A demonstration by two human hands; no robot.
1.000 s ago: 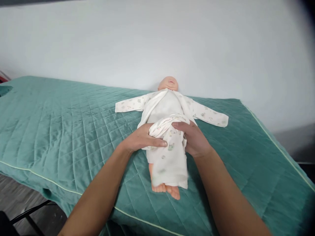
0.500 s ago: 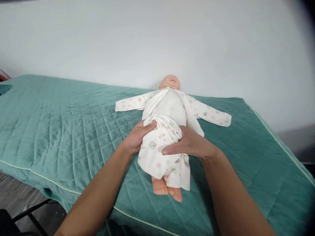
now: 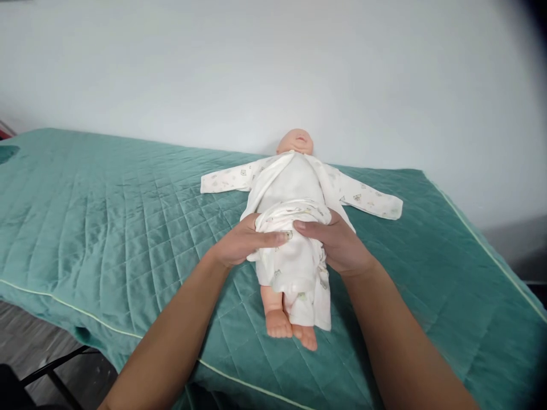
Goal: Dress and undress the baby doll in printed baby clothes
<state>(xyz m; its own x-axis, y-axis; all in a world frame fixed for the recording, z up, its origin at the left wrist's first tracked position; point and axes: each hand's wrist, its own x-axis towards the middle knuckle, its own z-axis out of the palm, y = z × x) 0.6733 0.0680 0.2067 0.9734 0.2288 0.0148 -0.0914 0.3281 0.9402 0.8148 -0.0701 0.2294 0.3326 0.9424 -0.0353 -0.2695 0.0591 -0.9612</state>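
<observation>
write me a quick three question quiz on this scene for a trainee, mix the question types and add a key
1. Open: What are the left hand and the right hand both holding?
2. True or false: The two sleeves on the doll stretch out to either side.
3. Multiple choice: The quilted cover under the doll is A) red, B) green, C) white.

Key: 1. Bunched white printed cloth. 2. True. 3. B.

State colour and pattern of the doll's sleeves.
Sleeves: white with small scattered prints, shown in head view.
</observation>
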